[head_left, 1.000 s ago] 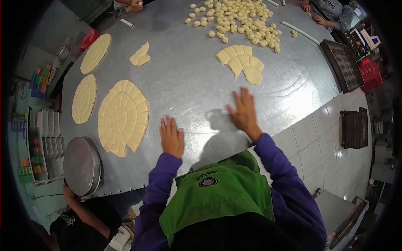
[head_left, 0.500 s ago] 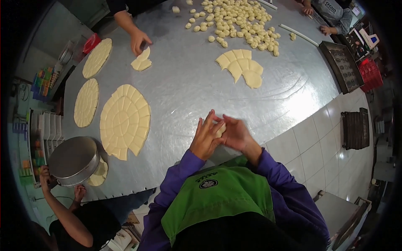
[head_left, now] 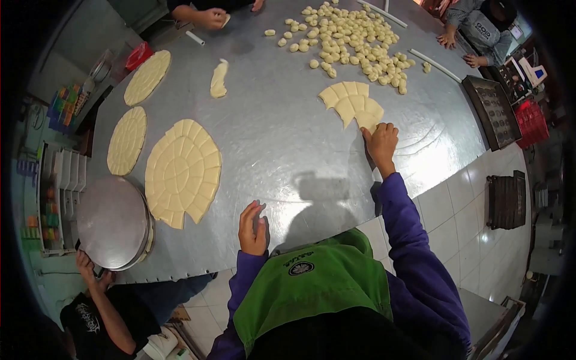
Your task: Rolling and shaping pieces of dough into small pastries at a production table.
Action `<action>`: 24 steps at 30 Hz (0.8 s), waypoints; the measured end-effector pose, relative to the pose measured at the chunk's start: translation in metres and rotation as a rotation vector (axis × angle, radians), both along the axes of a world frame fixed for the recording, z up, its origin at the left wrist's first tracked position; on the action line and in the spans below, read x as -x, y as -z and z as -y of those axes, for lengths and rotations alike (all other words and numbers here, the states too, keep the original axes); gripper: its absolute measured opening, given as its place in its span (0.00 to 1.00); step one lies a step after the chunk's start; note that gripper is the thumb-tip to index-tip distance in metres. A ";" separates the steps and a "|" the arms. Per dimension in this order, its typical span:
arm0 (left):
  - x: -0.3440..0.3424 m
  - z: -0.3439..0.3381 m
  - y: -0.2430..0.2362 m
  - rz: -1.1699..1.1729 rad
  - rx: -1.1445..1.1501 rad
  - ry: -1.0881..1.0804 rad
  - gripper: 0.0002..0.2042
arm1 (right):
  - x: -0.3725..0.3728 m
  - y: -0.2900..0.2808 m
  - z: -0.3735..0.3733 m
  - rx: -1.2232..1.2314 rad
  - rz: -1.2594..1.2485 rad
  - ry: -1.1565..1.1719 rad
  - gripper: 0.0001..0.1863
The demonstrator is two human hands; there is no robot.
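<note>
My right hand reaches forward and its fingers close on the near end of a scored, cut-away sheet of pale dough, flat on the metal table. The fingertips hide part of the dough there. Close to the table's front edge, my left hand is held with thumb and fingers apart and nothing in it. A large heap of small dough balls lies beyond the cut sheet.
Left of me lie a large scored dough round and two other rounds. A co-worker holds a round metal press plate at the left corner. A dough strip, white rods and a dark tray are farther off.
My hands have parted; the dough ball between them is gone from there. My right hand has moved forward to the cut sheet. The far co-worker's hand has drawn back, holding a dough piece.
</note>
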State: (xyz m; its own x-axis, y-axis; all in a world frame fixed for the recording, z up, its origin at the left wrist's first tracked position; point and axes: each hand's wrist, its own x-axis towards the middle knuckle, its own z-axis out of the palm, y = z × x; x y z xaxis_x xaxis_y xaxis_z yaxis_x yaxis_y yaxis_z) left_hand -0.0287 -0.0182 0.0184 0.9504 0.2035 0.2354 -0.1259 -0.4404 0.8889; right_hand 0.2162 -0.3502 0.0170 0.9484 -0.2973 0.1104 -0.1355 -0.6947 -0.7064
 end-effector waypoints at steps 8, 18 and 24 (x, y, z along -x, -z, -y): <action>-0.004 0.003 -0.015 0.017 -0.025 -0.106 0.11 | -0.017 0.004 -0.011 -1.333 0.109 0.374 0.16; -0.013 0.007 -0.021 -0.032 -0.080 0.085 0.10 | 0.111 0.025 0.001 -0.695 0.031 0.035 0.14; -0.040 0.029 -0.032 -0.078 0.031 0.322 0.25 | 0.182 -0.031 -0.013 -0.658 -0.271 -0.334 0.11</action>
State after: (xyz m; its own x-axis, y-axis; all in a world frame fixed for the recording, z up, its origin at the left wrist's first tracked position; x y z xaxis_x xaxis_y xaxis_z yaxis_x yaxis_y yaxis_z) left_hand 0.0112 -0.0470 0.0501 0.9820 -0.1040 0.1576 -0.1849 -0.3620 0.9136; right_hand 0.0337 -0.3368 0.0476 0.9677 0.0846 -0.2375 -0.2197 -0.1789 -0.9590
